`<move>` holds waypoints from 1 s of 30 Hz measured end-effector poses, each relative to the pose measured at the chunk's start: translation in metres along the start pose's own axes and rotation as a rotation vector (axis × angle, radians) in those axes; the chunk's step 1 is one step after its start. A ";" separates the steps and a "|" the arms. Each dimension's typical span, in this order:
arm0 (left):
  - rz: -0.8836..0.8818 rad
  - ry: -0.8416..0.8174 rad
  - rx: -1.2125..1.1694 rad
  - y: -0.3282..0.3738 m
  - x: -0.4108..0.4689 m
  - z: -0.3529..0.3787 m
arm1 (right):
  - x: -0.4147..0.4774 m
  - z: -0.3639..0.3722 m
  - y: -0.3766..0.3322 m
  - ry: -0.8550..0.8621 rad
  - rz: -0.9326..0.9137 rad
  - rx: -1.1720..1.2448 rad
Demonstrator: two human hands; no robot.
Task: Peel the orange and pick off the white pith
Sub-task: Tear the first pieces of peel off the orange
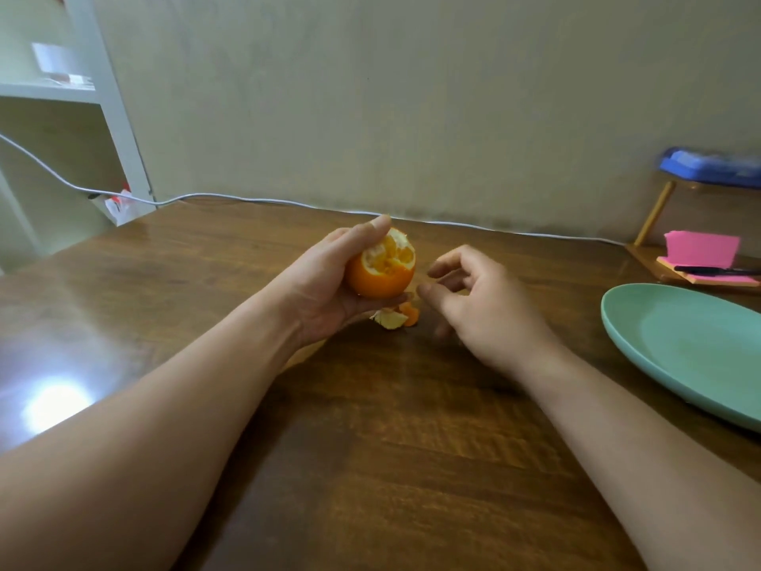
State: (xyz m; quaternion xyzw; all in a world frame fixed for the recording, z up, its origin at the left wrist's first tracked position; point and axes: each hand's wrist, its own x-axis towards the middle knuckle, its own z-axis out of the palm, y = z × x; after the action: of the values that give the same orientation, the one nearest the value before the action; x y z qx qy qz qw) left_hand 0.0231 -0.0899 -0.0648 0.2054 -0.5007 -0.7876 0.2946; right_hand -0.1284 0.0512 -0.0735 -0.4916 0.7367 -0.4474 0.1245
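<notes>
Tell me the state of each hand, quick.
Left hand: grips the partly peeled orange.
Right hand: open, fingers loosely curled, holding nothing visible.

orange (379, 269): bright orange rind, top patchy white-yellow pith over orange flesh. peel scraps (395, 318): orange outside, pale yellow inside. table (370, 447): dark brown, wood-grain pattern. plate (692, 348): plain mint green. sticky notes (700, 249): pink. pen (716, 270): black. cable (247, 197): white. wall (412, 96): plain beige.
</notes>
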 end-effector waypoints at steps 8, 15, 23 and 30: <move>0.166 0.006 0.150 -0.005 -0.001 0.006 | -0.002 0.020 -0.001 -0.102 0.109 0.284; 0.243 0.000 0.333 -0.009 -0.001 0.008 | -0.001 0.018 0.005 -0.124 0.110 0.305; 0.292 0.008 0.398 -0.011 -0.006 0.012 | -0.001 0.019 0.005 -0.113 0.093 0.321; 0.349 0.020 0.447 -0.016 -0.008 0.020 | 0.000 0.021 0.002 -0.068 0.104 0.356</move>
State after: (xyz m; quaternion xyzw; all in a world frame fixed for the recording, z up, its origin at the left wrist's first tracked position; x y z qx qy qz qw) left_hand 0.0130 -0.0664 -0.0708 0.1838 -0.6869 -0.5929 0.3780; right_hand -0.1169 0.0404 -0.0869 -0.4380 0.6657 -0.5466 0.2571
